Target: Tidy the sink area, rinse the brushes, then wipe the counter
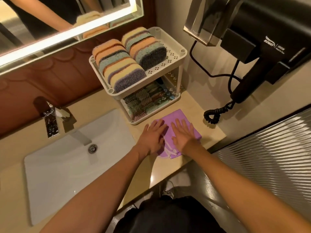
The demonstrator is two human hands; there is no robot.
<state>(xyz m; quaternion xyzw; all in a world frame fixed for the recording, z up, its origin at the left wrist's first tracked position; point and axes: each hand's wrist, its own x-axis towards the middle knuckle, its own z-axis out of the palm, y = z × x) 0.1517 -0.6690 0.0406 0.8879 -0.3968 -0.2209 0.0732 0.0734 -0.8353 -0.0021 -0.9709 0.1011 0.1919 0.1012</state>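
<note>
Left grip [154,137]: mine, released, fingers straight, palm pressed flat on the purple cloth [178,116].
Right grip [184,133]: released likewise, flat on the same cloth, just beside my left.
Cloth: lies on the desk [193,101], right of the sink [67,162], just in front of the two-tier rack [182,52].
Rack, lower tier: brushes [144,98].
Rack, upper tier: two rows of striped sponges [117,66].
Wall, right: black hair dryer [262,44].

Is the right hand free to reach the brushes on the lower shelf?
Probably yes: right hand lies flat on the purple cloth before the brushes; the rack's lower front is open.
</note>
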